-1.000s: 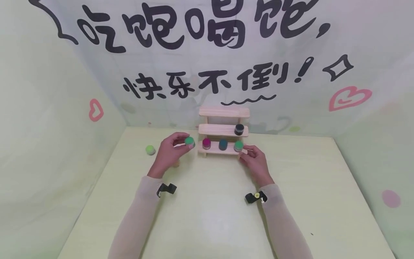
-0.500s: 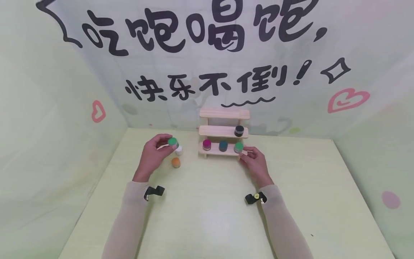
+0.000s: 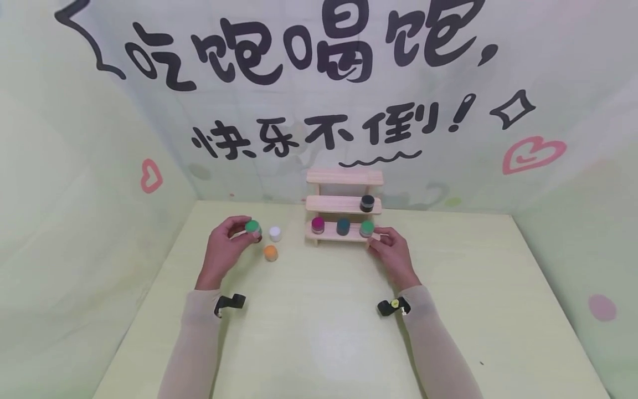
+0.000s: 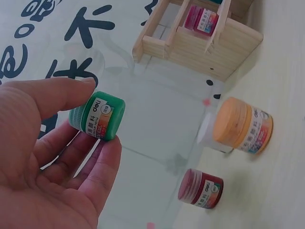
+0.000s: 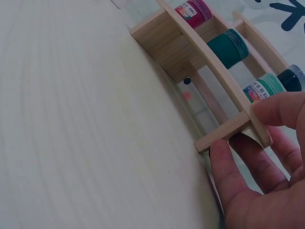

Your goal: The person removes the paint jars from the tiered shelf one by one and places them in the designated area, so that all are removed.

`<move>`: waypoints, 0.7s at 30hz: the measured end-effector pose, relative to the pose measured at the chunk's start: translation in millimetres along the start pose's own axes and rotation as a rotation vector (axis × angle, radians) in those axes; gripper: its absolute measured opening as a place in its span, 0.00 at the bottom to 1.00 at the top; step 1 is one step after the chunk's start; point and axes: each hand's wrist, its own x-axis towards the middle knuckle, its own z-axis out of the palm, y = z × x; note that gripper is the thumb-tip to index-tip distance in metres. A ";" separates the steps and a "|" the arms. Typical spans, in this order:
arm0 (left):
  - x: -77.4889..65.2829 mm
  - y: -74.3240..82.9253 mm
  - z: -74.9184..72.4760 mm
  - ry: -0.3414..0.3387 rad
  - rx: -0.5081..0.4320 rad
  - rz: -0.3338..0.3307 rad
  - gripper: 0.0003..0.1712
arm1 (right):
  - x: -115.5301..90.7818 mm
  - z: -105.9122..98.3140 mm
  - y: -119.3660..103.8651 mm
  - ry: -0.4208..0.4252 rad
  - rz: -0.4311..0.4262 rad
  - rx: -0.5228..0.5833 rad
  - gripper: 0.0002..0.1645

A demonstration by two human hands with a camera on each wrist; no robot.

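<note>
My left hand (image 3: 219, 249) pinches a green-lidded paint jar (image 4: 102, 116) between thumb and fingers, left of the rack. Below it in the left wrist view stands a dark red paint jar (image 4: 201, 188); close by are an orange jar (image 3: 271, 253) and a white jar (image 3: 275, 233). At the three-tier wooden rack (image 3: 345, 177), my right hand (image 3: 397, 257) grips the bottom tier's right end, thumb by the front rail. That tier carries a magenta jar (image 3: 318, 225), a teal jar (image 3: 343, 226) and a light green jar (image 3: 367, 228). A black-lidded jar (image 3: 367, 203) sits on the middle tier.
The rack stands at the back of a pale table (image 3: 329, 321), in front of a cloth backdrop (image 3: 279, 177) with black lettering. Cloth walls rise at both sides. A tiny dark speck (image 3: 481, 363) lies at the front right.
My left hand has moved left from beside the rack with the green jar, uncovering the white and orange jars. A yellow-green jar at the left is now hidden. My right hand stays put.
</note>
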 end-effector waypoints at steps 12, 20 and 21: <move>8.0 -31.9 -15.8 -0.023 0.206 -0.086 0.29 | -0.9 -1.5 -1.8 0.008 -0.005 -0.004 0.23; 10.7 -49.2 -22.9 -0.024 0.248 -0.112 0.28 | -5.8 9.1 -1.0 -0.020 -0.023 -0.035 0.24; 11.2 -50.3 -22.1 -0.033 0.252 -0.109 0.28 | -6.9 10.3 -1.7 -0.012 -0.027 -0.048 0.24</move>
